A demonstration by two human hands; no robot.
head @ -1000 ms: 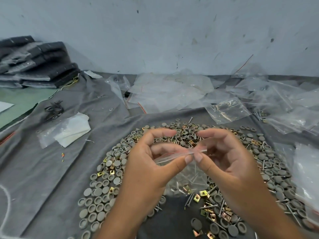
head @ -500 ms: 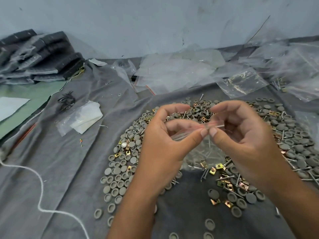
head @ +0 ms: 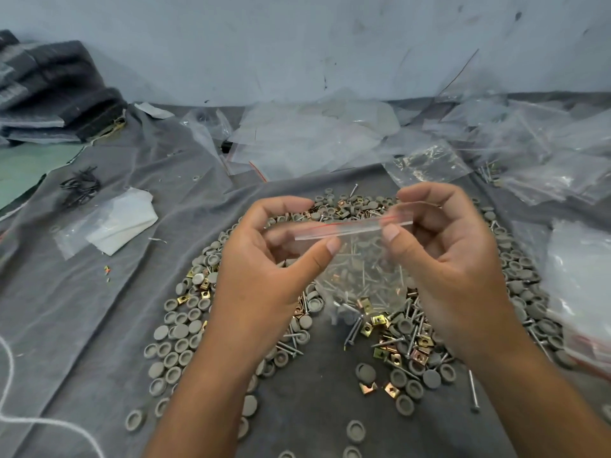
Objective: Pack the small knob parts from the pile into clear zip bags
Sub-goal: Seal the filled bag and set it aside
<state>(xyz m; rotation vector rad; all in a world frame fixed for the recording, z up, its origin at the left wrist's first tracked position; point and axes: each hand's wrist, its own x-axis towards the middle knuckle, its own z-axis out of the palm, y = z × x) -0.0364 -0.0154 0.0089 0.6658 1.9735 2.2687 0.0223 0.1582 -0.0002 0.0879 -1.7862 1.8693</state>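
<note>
Against a scuffed pale wall, a wrinkled grey cloth is spread, strewn with a pile of round grey knob parts, brass clips and slim screws. Above it, a clear zip bag is pinched at its strip by the left hand and right hand.

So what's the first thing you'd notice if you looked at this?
Two hands in the middle: the left hand and the right hand pinch the top strip of a clear zip bag with screws inside. Under them, a big pile of grey knob parts, gold clips and screws lies on grey cloth. Empty clear bags lie behind.
</note>
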